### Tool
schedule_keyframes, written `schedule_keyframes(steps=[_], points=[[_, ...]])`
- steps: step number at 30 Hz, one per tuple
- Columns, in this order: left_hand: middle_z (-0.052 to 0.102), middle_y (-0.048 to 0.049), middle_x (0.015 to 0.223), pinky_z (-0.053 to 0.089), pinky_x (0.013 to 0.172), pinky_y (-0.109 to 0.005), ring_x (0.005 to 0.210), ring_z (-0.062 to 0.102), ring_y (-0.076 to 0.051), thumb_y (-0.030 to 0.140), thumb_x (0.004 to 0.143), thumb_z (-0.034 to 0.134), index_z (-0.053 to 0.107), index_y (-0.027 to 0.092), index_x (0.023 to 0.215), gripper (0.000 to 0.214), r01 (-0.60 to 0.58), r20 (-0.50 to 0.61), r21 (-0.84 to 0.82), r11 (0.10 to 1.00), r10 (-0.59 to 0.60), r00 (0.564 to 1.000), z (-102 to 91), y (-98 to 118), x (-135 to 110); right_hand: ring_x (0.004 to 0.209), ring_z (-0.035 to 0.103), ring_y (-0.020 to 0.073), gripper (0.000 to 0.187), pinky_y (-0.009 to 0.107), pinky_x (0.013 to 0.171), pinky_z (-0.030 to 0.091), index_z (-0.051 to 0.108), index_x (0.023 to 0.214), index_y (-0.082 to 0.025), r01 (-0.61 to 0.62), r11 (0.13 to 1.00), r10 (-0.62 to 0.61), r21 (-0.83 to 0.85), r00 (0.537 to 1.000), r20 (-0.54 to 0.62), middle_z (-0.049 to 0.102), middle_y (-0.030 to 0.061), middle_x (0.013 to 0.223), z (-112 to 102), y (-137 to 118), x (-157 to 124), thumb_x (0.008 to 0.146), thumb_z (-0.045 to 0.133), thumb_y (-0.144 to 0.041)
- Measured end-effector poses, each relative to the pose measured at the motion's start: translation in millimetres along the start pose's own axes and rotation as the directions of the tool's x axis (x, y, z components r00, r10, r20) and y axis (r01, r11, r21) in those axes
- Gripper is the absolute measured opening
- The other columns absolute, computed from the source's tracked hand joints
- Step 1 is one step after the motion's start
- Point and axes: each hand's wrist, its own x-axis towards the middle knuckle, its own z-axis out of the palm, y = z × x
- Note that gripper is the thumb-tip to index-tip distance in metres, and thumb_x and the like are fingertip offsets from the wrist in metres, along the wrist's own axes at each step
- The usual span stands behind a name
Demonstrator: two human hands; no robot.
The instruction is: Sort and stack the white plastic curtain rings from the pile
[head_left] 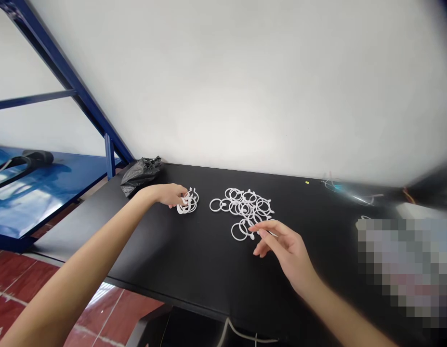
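My left hand (170, 194) is closed at the edge of a small bunch of white plastic rings (189, 206), which look like shower curtain rings with small round knobs. The bunch is at or just above the black table (180, 246). To its right lies a loose, overlapping pile of the same white rings (240, 208). My right hand (283, 243) hovers at the near right side of this pile, its fingers apart and slightly curled. Nothing shows in its grip, though its fingertips overlap the nearest rings in view.
A crumpled black plastic bag (142, 174) sits at the table's back left. Clear plastic wrapping (348, 193) lies along the back right, before a pale wall (245, 96). A blue metal frame (82, 96) rises at left. A white cable (245, 335) hangs below the front edge.
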Motion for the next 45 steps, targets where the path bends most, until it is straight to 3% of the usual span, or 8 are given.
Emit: schedule_keyframes(steps=[8,14,20,23,26,28,35,45], points=[[0.071,-0.0092,0.09,0.045,0.064,-0.026,0.077,0.066,-0.022,0.05,0.075,0.053,0.061,0.015,0.102,0.045,0.002,-0.063,-0.041,0.999,-0.005,0.998,-4.2,-14,0,0.055,0.065,0.0142,0.025,0.027,0.057,0.054,0.071,0.087,-0.019,0.009,1.0,-0.009,-0.013,1.0,-0.006,0.07,0.0038,0.073,-1,0,1,0.086,0.064,-0.043],[0.071,-0.0093,0.09,0.044,0.064,-0.027,0.08,0.065,-0.023,0.05,0.078,0.05,0.046,0.008,0.135,0.071,0.001,-0.178,0.003,1.0,0.0,0.984,0.3,-17,-7,0.055,0.065,0.0146,0.023,0.027,0.057,0.054,0.071,0.088,-0.019,0.024,1.0,-0.024,-0.02,1.0,0.002,0.068,0.0018,0.063,-3,1,3,0.088,0.062,-0.041],[0.071,-0.0059,0.089,0.045,0.065,-0.026,0.079,0.065,-0.022,0.041,0.08,0.051,0.047,0.012,0.135,0.062,-0.02,-0.27,-0.013,1.0,0.016,0.963,0.8,-14,-22,0.055,0.065,0.0134,0.023,0.028,0.056,0.055,0.069,0.088,-0.02,0.102,0.99,-0.109,-0.093,0.991,-0.076,0.073,0.0052,0.085,-12,0,7,0.089,0.06,-0.041],[0.069,-0.0047,0.084,0.045,0.065,-0.028,0.074,0.064,-0.021,0.042,0.088,0.044,0.052,0.015,0.128,0.049,-0.072,-0.444,0.027,0.997,0.077,0.893,8.0,5,-25,0.062,0.066,0.0154,0.017,0.029,0.06,0.054,0.067,0.091,-0.021,0.202,0.911,-0.248,-0.358,0.965,-0.085,0.07,0.0035,0.081,-23,5,13,0.089,0.061,-0.036],[0.067,-0.005,0.09,0.047,0.073,-0.03,0.083,0.064,-0.021,0.036,0.093,0.039,0.056,0.018,0.122,0.038,-0.187,-0.631,0.073,0.98,0.19,0.752,22.4,34,-18,0.07,0.063,0.0173,0.011,0.031,0.062,0.052,0.065,0.09,-0.022,0.328,0.673,-0.4,-0.663,0.915,0.047,0.067,0.0032,0.085,-33,10,18,0.085,0.064,-0.032],[0.065,-0.0082,0.102,0.048,0.084,-0.034,0.096,0.063,-0.023,0.03,0.092,0.039,0.058,0.016,0.118,0.035,-0.272,-0.623,0.145,0.951,0.301,0.722,33.3,51,-9,0.078,0.062,0.0191,0.015,0.031,0.063,0.051,0.064,0.092,-0.023,0.349,0.559,-0.373,-0.752,0.916,0.148,0.066,0.0032,0.089,-38,11,20,0.082,0.069,-0.033],[0.058,-0.0132,0.119,0.047,0.096,-0.04,0.114,0.057,-0.028,0.013,0.086,0.04,0.055,0.013,0.122,0.039,-0.228,-0.538,0.164,0.96,0.281,0.795,54.7,69,30,0.08,0.061,0.0168,0.013,0.029,0.065,0.048,0.059,0.092,-0.025,0.266,0.431,-0.244,-0.862,0.954,0.173,0.063,0.0003,0.097,-49,4,20,0.084,0.066,-0.034],[0.064,-0.0024,0.08,0.048,0.066,-0.028,0.07,0.06,-0.017,0.024,0.087,0.052,0.061,0.019,0.083,0.011,-0.335,-0.603,-0.15,0.93,0.182,0.777,55.8,67,23,0.064,0.055,0.0139,0.026,0.027,0.058,0.041,0.058,0.077,-0.023,0.193,0.396,-0.102,-0.898,0.981,0.166,0.062,-0.0026,0.08,-49,4,21,0.076,0.071,-0.046]])
